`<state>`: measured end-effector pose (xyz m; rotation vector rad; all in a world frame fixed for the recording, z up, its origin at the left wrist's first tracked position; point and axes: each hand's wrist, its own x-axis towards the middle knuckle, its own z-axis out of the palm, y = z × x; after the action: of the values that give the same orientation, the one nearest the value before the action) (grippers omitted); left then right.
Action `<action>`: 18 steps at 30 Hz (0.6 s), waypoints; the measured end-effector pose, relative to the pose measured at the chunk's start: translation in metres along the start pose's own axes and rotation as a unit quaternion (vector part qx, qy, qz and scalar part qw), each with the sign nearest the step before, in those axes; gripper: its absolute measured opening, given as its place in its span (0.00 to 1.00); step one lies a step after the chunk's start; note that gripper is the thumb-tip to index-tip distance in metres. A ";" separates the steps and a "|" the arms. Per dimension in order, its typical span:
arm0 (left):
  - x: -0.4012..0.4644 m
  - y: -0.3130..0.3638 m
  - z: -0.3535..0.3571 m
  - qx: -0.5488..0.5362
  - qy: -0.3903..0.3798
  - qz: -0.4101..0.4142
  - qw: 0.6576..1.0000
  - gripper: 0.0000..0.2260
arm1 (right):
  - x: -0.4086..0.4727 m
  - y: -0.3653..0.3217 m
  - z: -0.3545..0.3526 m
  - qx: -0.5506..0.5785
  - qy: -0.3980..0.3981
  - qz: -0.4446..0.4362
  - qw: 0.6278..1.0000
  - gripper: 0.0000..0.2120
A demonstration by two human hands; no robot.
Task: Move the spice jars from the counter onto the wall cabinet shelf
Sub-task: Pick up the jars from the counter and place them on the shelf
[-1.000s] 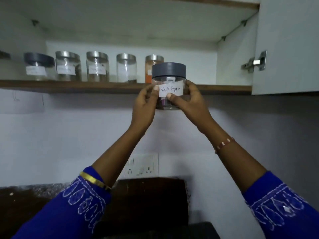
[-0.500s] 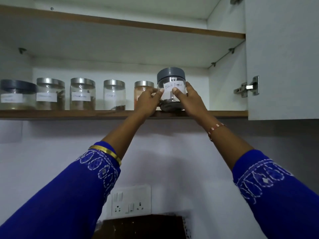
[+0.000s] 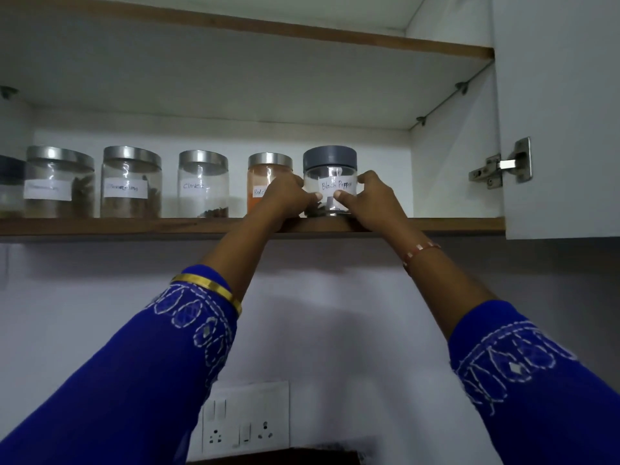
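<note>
A glass jar with a grey lid and a "Black Pepper" label (image 3: 330, 169) stands on the wooden wall cabinet shelf (image 3: 134, 225), at the right end of a row of jars. My left hand (image 3: 285, 196) grips its left side and my right hand (image 3: 372, 203) grips its right side. Next to it on the left is an orange spice jar (image 3: 265, 176), partly hidden by my left hand. Further left stand a "Cloves" jar (image 3: 203, 184) and two more steel-lidded jars (image 3: 131, 182) (image 3: 59, 182). The jar's base is hidden behind my fingers.
The open cabinet door (image 3: 563, 129) with its hinge (image 3: 503, 167) hangs at the right. An upper shelf board (image 3: 268, 28) runs above. Shelf space remains between the pepper jar and the cabinet's right wall. A wall socket panel (image 3: 246, 419) sits below.
Both hands lifted the black pepper jar from below shelf level up onto the shelf and set it beside the orange jar. The view tilted upward.
</note>
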<state>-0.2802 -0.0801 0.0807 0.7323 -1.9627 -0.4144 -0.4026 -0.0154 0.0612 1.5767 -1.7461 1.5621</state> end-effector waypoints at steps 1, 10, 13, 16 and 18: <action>0.003 -0.001 0.002 0.003 0.001 -0.009 1.000 0.16 | 0.002 0.000 0.001 -0.021 0.004 0.004 1.000 0.24; 0.014 0.002 0.010 0.114 -0.062 -0.031 0.991 0.14 | 0.016 0.001 -0.001 -0.177 -0.085 0.013 0.981 0.19; 0.012 0.004 0.012 0.142 -0.067 -0.032 0.987 0.13 | 0.014 -0.003 0.001 -0.207 -0.113 0.018 0.972 0.17; 0.003 0.007 0.013 0.191 -0.048 -0.015 0.980 0.16 | 0.008 -0.006 0.005 -0.224 -0.101 0.015 0.969 0.16; -0.005 0.007 0.016 0.202 -0.025 0.007 0.979 0.18 | 0.000 -0.005 0.006 -0.226 -0.083 0.006 0.971 0.15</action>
<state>-0.2944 -0.0712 0.0738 0.9694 -2.1245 -0.0196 -0.3958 -0.0196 0.0618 1.4933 -2.0207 0.9588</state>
